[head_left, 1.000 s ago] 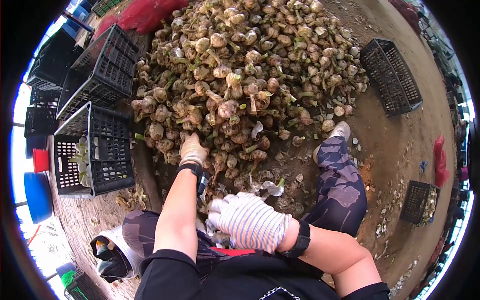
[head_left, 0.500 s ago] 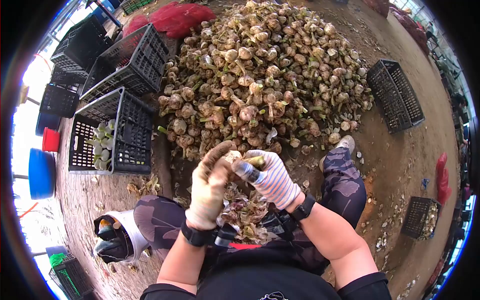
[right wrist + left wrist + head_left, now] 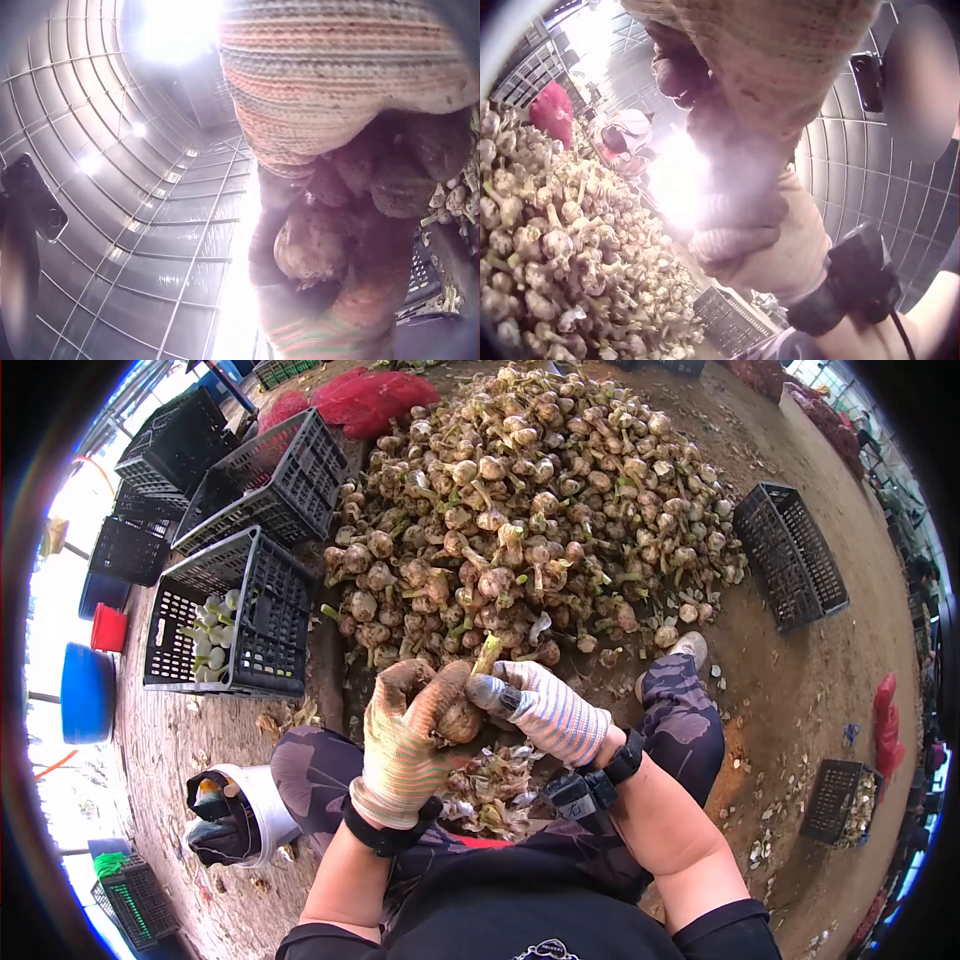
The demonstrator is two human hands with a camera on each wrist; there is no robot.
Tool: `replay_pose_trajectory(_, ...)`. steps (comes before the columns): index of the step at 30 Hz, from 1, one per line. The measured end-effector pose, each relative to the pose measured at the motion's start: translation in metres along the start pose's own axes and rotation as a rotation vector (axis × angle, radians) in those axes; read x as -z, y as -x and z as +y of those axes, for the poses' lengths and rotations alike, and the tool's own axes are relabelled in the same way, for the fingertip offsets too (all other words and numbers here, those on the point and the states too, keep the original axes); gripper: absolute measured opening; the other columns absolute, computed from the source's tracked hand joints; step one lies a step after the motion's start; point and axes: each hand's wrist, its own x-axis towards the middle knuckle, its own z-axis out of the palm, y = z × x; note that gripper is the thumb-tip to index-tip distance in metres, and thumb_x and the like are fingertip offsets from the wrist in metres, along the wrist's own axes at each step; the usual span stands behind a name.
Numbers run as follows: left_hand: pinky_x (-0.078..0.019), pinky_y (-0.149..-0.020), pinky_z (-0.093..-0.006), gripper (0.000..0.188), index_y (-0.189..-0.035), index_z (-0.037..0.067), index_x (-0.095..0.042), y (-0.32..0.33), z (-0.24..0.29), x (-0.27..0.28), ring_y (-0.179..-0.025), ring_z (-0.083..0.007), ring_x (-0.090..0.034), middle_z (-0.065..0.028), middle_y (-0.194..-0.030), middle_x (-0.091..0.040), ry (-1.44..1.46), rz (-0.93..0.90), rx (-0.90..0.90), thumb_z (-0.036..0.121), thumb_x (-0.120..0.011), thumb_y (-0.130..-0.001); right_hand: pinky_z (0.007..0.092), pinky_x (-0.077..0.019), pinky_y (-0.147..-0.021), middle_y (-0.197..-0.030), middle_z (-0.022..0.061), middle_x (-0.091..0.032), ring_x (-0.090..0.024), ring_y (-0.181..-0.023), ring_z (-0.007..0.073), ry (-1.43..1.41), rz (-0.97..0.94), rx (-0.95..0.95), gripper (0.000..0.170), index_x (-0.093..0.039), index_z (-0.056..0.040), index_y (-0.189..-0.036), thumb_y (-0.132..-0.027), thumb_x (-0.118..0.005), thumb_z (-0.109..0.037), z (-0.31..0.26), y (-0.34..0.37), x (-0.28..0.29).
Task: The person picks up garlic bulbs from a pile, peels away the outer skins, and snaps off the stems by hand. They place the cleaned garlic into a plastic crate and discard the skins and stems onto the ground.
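the left hand (image 3: 400, 748), in a soiled knitted glove, curls its fingers round a garlic bulb (image 3: 462, 722); the right hand (image 3: 562, 715), in a striped glove, grips the bulb's stem end, its dark-tipped thumb beside the green stem (image 3: 487, 654). so the bulb sits between both sets of fingers, above loose papery skins (image 3: 490, 788).

left of the left fingers, a black plastic crate (image 3: 278, 622) contains clean white garlic bulbs (image 3: 212, 648). farther left are a red bucket (image 3: 108, 628) and a blue tub (image 3: 87, 695), contents not visible. left of those fingers and closer to the body, a white bucket (image 3: 268, 815) has a dark bundle (image 3: 218, 828) in its mouth.

well right of the right fingers, a lattice crate (image 3: 795, 560) stands near the garlic heap (image 3: 540, 510), which spreads beyond the fingertips; closer in, a smaller crate (image 3: 826, 800) has pale scraps (image 3: 862, 805) at its right side.
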Motion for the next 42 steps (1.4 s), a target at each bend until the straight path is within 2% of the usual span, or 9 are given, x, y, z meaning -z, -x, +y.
replay_pose_trajectory(8,-0.0469,-0.078,-0.0401,0.076,-0.113,0.017,-0.063,-0.008,0.009,0.029,-0.093,-0.032,-0.054,-0.0139,-0.103,-0.051,-0.232,-0.258,-0.04,0.014,-0.084,-0.039,0.0228,-0.0435,-0.08,-0.1,-0.0022,-0.058,-0.049,-0.09,0.0051,0.109,-0.146,0.194,0.034,-0.057,-0.0045,-0.113,-0.093,-0.054,-0.032,0.034,-0.002,0.016)
replay_pose_trajectory(11,-0.0443,-0.084,-0.0353,0.061,-0.105,0.012,-0.065,-0.005,0.008,0.028,-0.092,-0.0254,-0.053,-0.0099,-0.102,-0.051,0.186,-0.169,0.123,0.013,-0.088,-0.048,0.0231,-0.0439,-0.079,-0.101,-0.0017,-0.057,-0.049,-0.09,0.0055,0.344,-0.207,0.353,0.031,-0.057,-0.0064,-0.114,-0.093,-0.052,-0.029,0.03,0.003,0.015)
replay_pose_trajectory(14,-0.0445,-0.087,-0.0322,0.063,-0.109,0.008,-0.06,0.007,0.003,0.024,-0.094,-0.019,-0.053,-0.0076,-0.106,-0.05,1.143,-0.199,0.659,0.011,-0.087,-0.052,0.0214,-0.0419,-0.075,-0.089,-0.0018,-0.058,-0.049,-0.084,0.0052,-0.202,-0.453,-0.03,0.031,-0.057,-0.0074,-0.113,-0.094,-0.05,-0.03,0.027,0.005,0.013)
replay_pose_trajectory(17,-0.0454,-0.085,-0.0308,0.065,-0.113,0.006,-0.057,0.011,0.011,0.012,-0.092,-0.0181,-0.054,-0.0067,-0.105,-0.049,0.763,-0.025,0.558,0.011,-0.087,-0.055,0.0219,-0.0422,-0.073,-0.088,-0.0032,-0.058,-0.05,-0.082,0.0055,-0.063,-0.232,0.059,0.03,-0.058,-0.0055,-0.11,-0.095,-0.05,-0.03,0.011,0.006,0.0)
replay_pose_trajectory(18,-0.0464,-0.082,-0.0312,0.063,-0.113,0.007,-0.058,0.01,0.009,0.006,-0.09,-0.0203,-0.055,-0.0076,-0.105,-0.048,0.43,0.063,0.279,0.009,-0.085,-0.056,0.0223,-0.0427,-0.073,-0.09,-0.003,-0.058,-0.05,-0.081,0.0061,0.06,-0.101,0.173,0.029,-0.058,-0.0048,-0.11,-0.094,-0.051,-0.029,0.011,0.002,-0.005)
replay_pose_trajectory(21,-0.0458,-0.08,-0.0319,0.059,-0.107,0.008,-0.061,0.008,0.014,0.009,-0.093,-0.023,-0.053,-0.0083,-0.101,-0.049,-0.115,-0.004,0.116,0.007,-0.083,-0.052,0.0227,-0.0436,-0.08,-0.097,-0.0011,-0.061,-0.053,-0.089,0.0065,-0.056,0.015,0.177,0.029,-0.057,-0.0025,-0.113,-0.093,-0.054,-0.024,0.019,-0.004,-0.012)
replay_pose_trajectory(30,-0.0482,-0.075,-0.0352,0.064,-0.11,0.012,-0.062,0.01,0.004,0.001,-0.091,-0.0255,-0.055,-0.0091,-0.101,-0.051,0.018,0.215,0.108,0.02,-0.087,-0.051,0.0275,-0.04,-0.094,-0.113,0.0045,-0.058,-0.052,-0.104,0.0112,-0.258,-0.026,0.191,0.06,-0.051,0.0008,-0.123,-0.087,-0.06,-0.045,0.011,0.0,-0.012)
replay_pose_trajectory(35,-0.0467,-0.076,-0.0354,0.064,-0.11,0.011,-0.062,0.012,0.003,0.006,-0.09,-0.0248,-0.054,-0.0087,-0.1,-0.048,-0.142,0.128,0.05,0.019,-0.086,-0.051,0.028,-0.0403,-0.094,-0.116,0.0059,-0.058,-0.052,-0.106,0.0117,-0.227,-0.039,0.141,0.051,-0.05,0.0016,-0.124,-0.082,-0.068,-0.019,0.009,0.0,-0.008)
replay_pose_trajectory(42,-0.0464,-0.077,-0.0328,0.059,-0.105,0.01,-0.062,0.012,-0.004,-0.003,-0.088,-0.0218,-0.053,-0.0069,-0.099,-0.048,0.087,0.246,0.146,0.018,-0.088,-0.052,0.0292,-0.0396,-0.095,-0.117,0.0065,-0.057,-0.052,-0.108,0.0134,-0.219,-0.033,0.199,0.054,-0.047,0.0035,-0.126,-0.081,-0.068,-0.017,0.005,-0.001,-0.01)
